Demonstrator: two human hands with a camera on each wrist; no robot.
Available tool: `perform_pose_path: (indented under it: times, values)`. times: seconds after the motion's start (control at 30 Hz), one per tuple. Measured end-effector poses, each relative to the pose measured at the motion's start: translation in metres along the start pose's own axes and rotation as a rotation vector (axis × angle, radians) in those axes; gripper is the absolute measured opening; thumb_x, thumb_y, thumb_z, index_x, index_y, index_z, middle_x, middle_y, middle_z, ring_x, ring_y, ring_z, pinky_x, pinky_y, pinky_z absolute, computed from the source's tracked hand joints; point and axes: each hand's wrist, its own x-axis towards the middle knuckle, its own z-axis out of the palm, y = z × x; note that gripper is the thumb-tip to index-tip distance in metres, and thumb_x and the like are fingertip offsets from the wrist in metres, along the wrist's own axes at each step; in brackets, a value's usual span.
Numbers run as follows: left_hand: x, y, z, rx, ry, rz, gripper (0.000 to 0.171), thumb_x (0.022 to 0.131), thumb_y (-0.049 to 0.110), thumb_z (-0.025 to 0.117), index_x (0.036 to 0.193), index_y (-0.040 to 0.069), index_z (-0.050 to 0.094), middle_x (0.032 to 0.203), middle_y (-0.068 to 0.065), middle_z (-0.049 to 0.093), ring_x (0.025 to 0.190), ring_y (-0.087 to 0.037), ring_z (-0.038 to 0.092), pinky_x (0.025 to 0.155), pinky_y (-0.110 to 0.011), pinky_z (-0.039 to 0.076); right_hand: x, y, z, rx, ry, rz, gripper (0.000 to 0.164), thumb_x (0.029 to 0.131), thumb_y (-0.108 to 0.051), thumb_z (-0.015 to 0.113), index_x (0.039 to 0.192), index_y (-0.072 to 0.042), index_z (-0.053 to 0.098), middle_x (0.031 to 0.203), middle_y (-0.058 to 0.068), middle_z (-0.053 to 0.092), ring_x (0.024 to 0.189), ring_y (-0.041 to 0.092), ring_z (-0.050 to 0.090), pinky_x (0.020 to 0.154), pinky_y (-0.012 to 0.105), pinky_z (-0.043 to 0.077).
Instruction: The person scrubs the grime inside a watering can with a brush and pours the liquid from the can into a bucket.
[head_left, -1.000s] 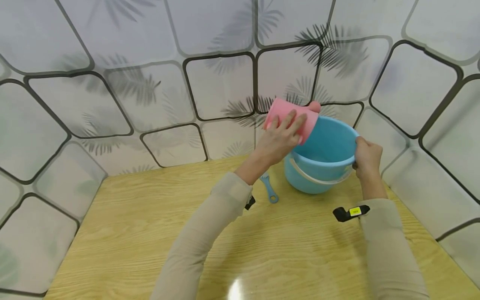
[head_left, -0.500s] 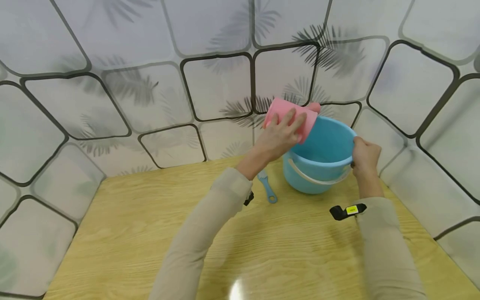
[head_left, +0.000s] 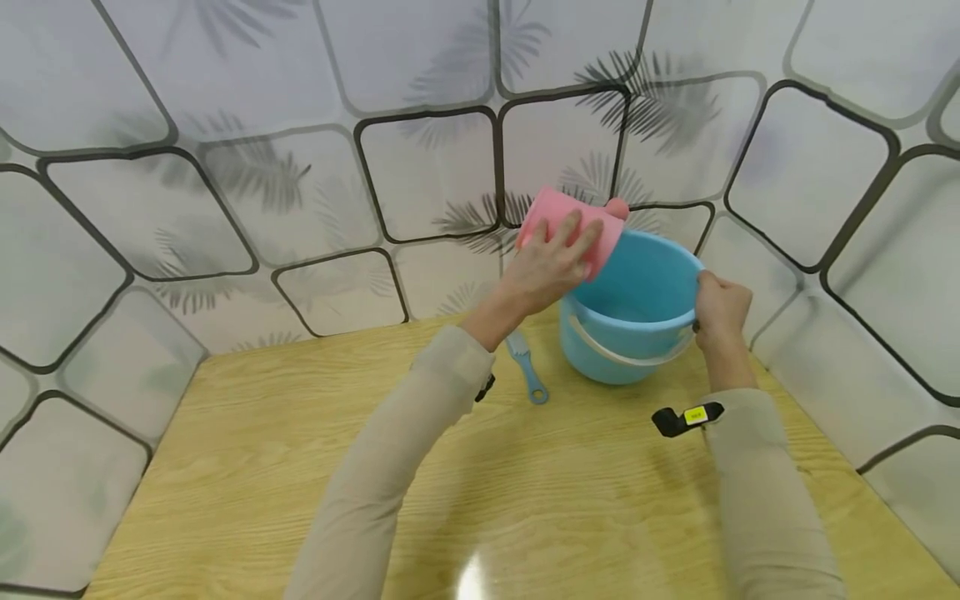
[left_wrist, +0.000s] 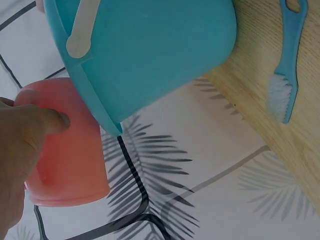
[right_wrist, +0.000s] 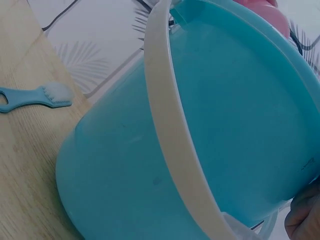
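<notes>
My left hand (head_left: 546, 265) grips a pink cup (left_wrist: 75, 150), its thumb pressed along the side. The cup lies tilted far over, one end leaning across the left rim of a light blue bucket (head_left: 618, 346); a rounded pink knob (head_left: 618, 208) sticks out at that end. My right hand (head_left: 723, 307) holds the bucket's right rim, fingers curled over the edge. The bucket stands on the table with its white handle (right_wrist: 172, 125) hanging down the front. What lies at the bucket's bottom is hidden.
A blue brush (left_wrist: 287, 65) with white bristles lies on the wooden table (head_left: 300, 467), left of the bucket. Patterned walls (head_left: 442, 175) rise behind the table and on both sides. The bucket stands close to the back right corner.
The head view has shifted slightly, so everything sits a little further left. Both hands keep their grips, and the cup stays tilted at the bucket's rim.
</notes>
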Motion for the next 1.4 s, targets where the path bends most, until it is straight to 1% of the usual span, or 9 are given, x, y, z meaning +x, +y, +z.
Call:
perform_pose_path:
  times: [0.23,0.4,0.53,0.6,0.73,0.83,0.97,1.1,1.4]
  values:
    - [0.001,-0.004,-0.004,0.103,0.070,0.076,0.041,0.098,0.003,0.038,0.104,0.016,0.077,0.134,-0.010,0.057,0.124,-0.034,0.054,0.080,-0.051,0.056,0.002,0.005,0.004,-0.019,0.027,-0.014,0.029,0.097,-0.021,0.053,0.074,-0.016,0.070,0.091,0.001,0.054,0.076,0.012,0.053,0.057,0.015,0.047]
    - [0.004,-0.005,-0.007,0.128,0.084,0.102,0.044,0.098,0.002,0.035,0.104,0.013,0.077,0.133,-0.011,0.059,0.123,-0.033,0.055,0.079,-0.050,0.057,0.003,0.010,0.001,-0.037,0.024,-0.016,0.029,0.096,-0.021,0.053,0.079,-0.007,0.072,0.080,-0.001,0.055,0.070,0.013,0.055,0.052,0.017,0.048]
    - [0.007,-0.005,-0.008,0.136,0.092,0.094,0.044,0.098,0.001,0.034,0.106,0.012,0.076,0.133,-0.011,0.059,0.123,-0.032,0.056,0.080,-0.050,0.057,-0.001,0.008,0.002,-0.057,0.010,-0.023,0.036,0.097,-0.022,0.051,0.116,0.002,0.070,0.084,0.000,0.055,0.069,0.011,0.054,0.052,0.016,0.047]
    - [0.008,-0.006,-0.008,0.142,0.085,0.092,0.044,0.098,0.001,0.034,0.108,0.011,0.075,0.134,-0.011,0.059,0.123,-0.032,0.055,0.080,-0.049,0.057,-0.002,0.007,0.003,-0.064,0.003,-0.025,0.041,0.098,-0.022,0.050,0.124,0.005,0.065,0.086,0.000,0.054,0.070,0.011,0.053,0.053,0.016,0.047]
    - [0.010,-0.006,-0.009,0.142,0.055,0.103,0.043,0.099,0.002,0.033,0.114,0.009,0.073,0.136,-0.011,0.058,0.125,-0.032,0.054,0.082,-0.048,0.058,-0.004,0.006,0.004,-0.045,0.014,-0.028,0.030,0.097,-0.020,0.051,0.098,0.002,0.073,0.077,-0.002,0.053,0.067,0.012,0.052,0.053,0.017,0.046]
    - [0.011,-0.006,-0.010,0.142,0.041,0.112,0.042,0.100,0.004,0.034,0.116,0.009,0.073,0.138,-0.011,0.057,0.126,-0.032,0.054,0.082,-0.048,0.058,-0.005,0.005,0.005,-0.002,0.028,-0.034,0.028,0.096,-0.017,0.053,0.078,-0.002,0.069,0.076,-0.001,0.054,0.068,0.013,0.052,0.053,0.017,0.046]
    - [0.013,-0.007,-0.010,0.148,0.043,0.117,0.042,0.100,0.005,0.034,0.115,0.009,0.073,0.138,-0.011,0.057,0.126,-0.032,0.054,0.081,-0.047,0.057,-0.005,0.004,0.007,0.030,0.053,-0.042,0.029,0.095,-0.015,0.054,0.072,-0.004,0.068,0.080,0.000,0.056,0.074,0.013,0.052,0.060,0.018,0.047]
    - [0.015,-0.008,-0.011,0.146,0.032,0.128,0.042,0.100,0.006,0.035,0.114,0.008,0.074,0.139,-0.011,0.056,0.127,-0.033,0.053,0.080,-0.046,0.057,-0.005,0.004,0.007,0.037,0.079,-0.053,0.032,0.094,-0.014,0.054,0.066,-0.006,0.066,0.074,-0.003,0.056,0.073,0.012,0.050,0.065,0.021,0.046]
    - [0.020,-0.006,-0.016,0.152,-0.021,0.163,0.037,0.102,0.008,0.040,0.119,0.009,0.073,0.144,-0.011,0.054,0.132,-0.033,0.051,0.089,-0.046,0.055,-0.004,0.003,0.005,0.017,0.078,-0.080,0.044,0.093,-0.011,0.053,0.050,-0.013,0.060,0.056,-0.009,0.049,0.065,0.013,0.047,0.058,0.019,0.045]
